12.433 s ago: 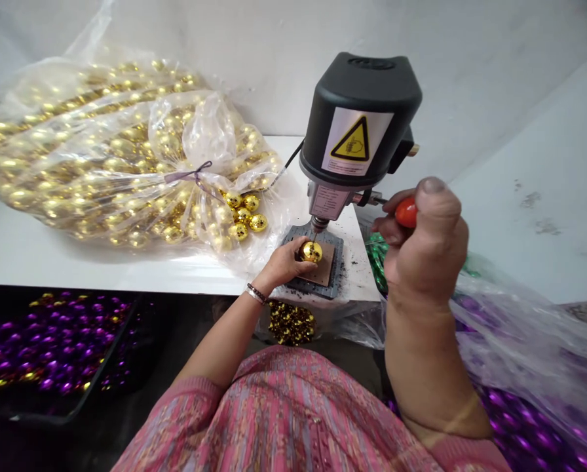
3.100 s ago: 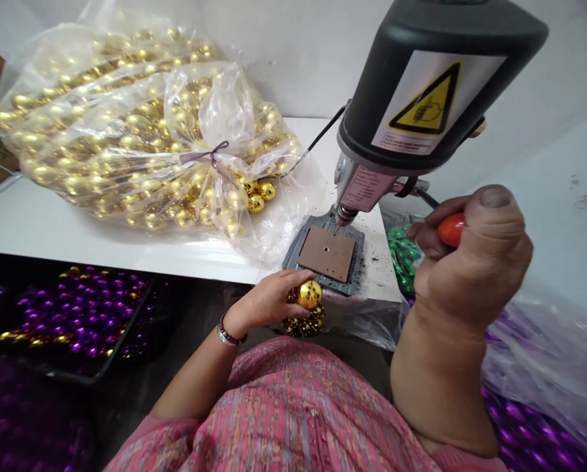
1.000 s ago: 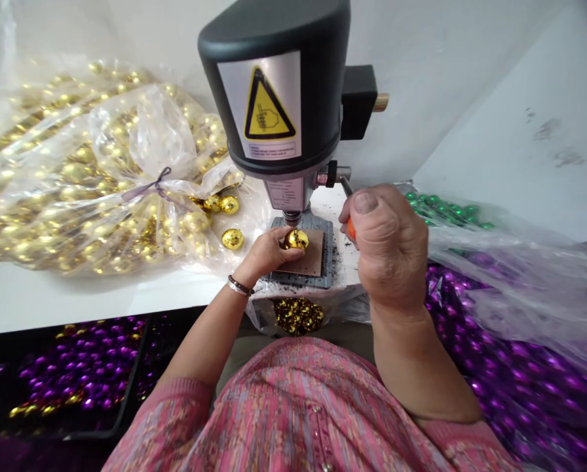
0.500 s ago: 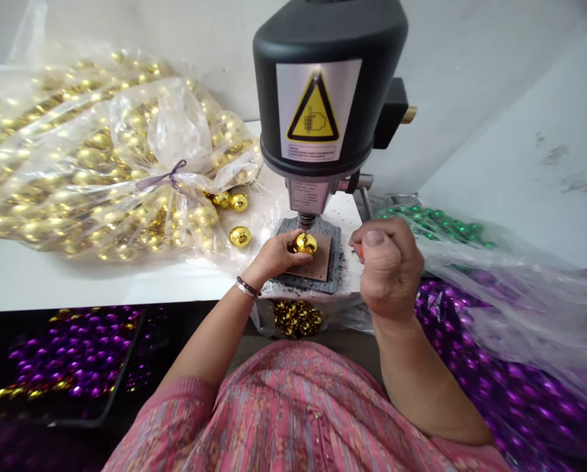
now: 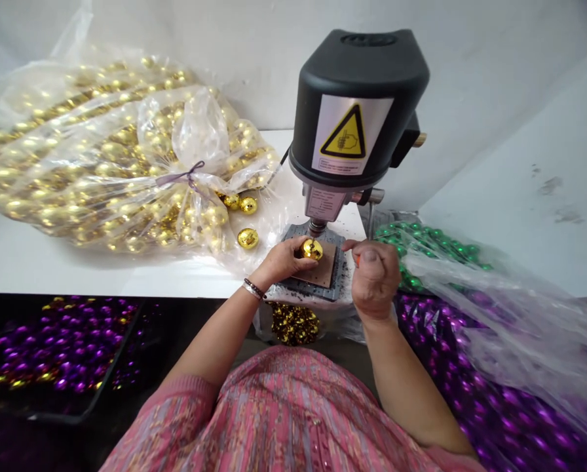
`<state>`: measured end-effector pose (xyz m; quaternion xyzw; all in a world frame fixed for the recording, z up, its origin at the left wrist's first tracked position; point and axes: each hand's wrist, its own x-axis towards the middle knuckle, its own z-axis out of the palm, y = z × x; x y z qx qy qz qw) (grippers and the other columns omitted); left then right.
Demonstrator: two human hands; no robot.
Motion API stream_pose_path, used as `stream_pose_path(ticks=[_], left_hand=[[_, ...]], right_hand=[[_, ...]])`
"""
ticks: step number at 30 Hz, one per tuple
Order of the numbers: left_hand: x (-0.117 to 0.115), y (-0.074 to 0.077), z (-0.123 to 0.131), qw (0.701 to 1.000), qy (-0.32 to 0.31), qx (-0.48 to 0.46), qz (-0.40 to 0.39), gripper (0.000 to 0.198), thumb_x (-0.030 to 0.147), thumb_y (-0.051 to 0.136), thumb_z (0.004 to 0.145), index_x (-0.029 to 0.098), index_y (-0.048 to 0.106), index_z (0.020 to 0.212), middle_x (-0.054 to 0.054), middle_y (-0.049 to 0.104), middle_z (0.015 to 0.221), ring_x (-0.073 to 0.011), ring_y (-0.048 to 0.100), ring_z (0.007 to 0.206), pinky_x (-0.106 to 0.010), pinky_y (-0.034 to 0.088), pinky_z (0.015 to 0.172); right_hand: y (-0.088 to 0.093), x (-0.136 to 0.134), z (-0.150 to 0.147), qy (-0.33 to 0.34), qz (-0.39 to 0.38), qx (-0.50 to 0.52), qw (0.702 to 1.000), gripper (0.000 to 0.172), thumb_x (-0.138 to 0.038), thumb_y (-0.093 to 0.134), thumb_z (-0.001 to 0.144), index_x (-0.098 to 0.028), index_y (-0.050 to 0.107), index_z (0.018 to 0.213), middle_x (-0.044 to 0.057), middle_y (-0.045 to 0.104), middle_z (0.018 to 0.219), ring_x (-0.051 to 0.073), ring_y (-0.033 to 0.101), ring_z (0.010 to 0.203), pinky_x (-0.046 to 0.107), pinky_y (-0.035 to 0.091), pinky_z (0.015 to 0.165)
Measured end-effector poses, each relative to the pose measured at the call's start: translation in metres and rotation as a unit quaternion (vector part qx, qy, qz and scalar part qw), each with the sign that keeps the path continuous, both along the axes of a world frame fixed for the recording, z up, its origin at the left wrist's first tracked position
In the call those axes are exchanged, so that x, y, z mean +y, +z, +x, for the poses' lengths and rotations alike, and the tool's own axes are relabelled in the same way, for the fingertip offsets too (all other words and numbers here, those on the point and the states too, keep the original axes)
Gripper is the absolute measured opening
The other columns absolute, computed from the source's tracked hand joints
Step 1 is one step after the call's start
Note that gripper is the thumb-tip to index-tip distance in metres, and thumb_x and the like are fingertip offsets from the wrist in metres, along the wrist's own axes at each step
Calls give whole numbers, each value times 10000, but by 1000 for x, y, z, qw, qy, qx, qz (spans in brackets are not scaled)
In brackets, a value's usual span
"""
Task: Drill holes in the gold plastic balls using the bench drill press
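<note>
Gold gleams dead centre: one shiny gold ball [image 5: 313, 250] sits over the brown pad [image 5: 325, 272] of the drill press [image 5: 310, 105], and the left hand [image 5: 282, 261] has it pinched between thumb and fingers. Across from it, the right hand [image 5: 376, 275] is curled tight, its grip wrapped round an orange knob [image 5: 358, 260] (just a sliver of colour peeping out) below the slim lever [image 5: 371, 219]. The drill bit [image 5: 314, 234] points at the ball's top and appears to meet it, though how deep, nobody can tell from here!

So where do we stand? This ball looks mid-job: placed, held, lined up. A few loose gold balls [image 5: 247, 238] lie beside the tied clear bag [image 5: 101, 164], itself packed with plenty more. Below the edge of the tabletop [image 5: 190, 278] sits a gold heap [image 5: 296, 324]; finished or not, I can't say. Dark crumbs litter the grey base [image 5: 340, 283], so I'd judge there's drilling done here, with this ball's hole yet to be confirmed.
</note>
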<state>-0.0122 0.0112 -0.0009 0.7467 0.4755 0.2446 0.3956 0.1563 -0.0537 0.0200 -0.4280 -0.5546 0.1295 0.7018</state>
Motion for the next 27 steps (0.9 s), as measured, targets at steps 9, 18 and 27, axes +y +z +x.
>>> stream_pose_path(ticks=[9, 18, 27], left_hand=[[-11, 0, -6, 1000, 21, -9, -5, 526, 310, 752, 742, 176, 643, 1238, -32, 727, 1065, -217, 660, 960, -308, 511, 858], [-35, 13, -46, 992, -118, 24, -21, 585, 429, 794, 747, 199, 662, 1269, -80, 745, 1070, -218, 677, 898, -324, 534, 814], [17, -2, -87, 933, 258, 230, 101, 458, 188, 642, 802, 107, 605, 1252, -198, 680, 1161, -329, 625, 1124, -418, 485, 967]], right_hand=[[73, -6, -6, -38, -38, 50, 997, 419, -501, 502, 916, -186, 563, 648, -34, 476, 552, 78, 436, 517, 272, 354, 533], [79, -7, -4, -20, -49, 60, 997, 400, -503, 514, 913, -195, 579, 667, -28, 468, 589, 85, 445, 539, 286, 345, 551], [73, -8, -3, -19, -53, 64, 996, 427, -565, 543, 879, -198, 598, 668, -24, 493, 583, 95, 470, 563, 290, 338, 554]])
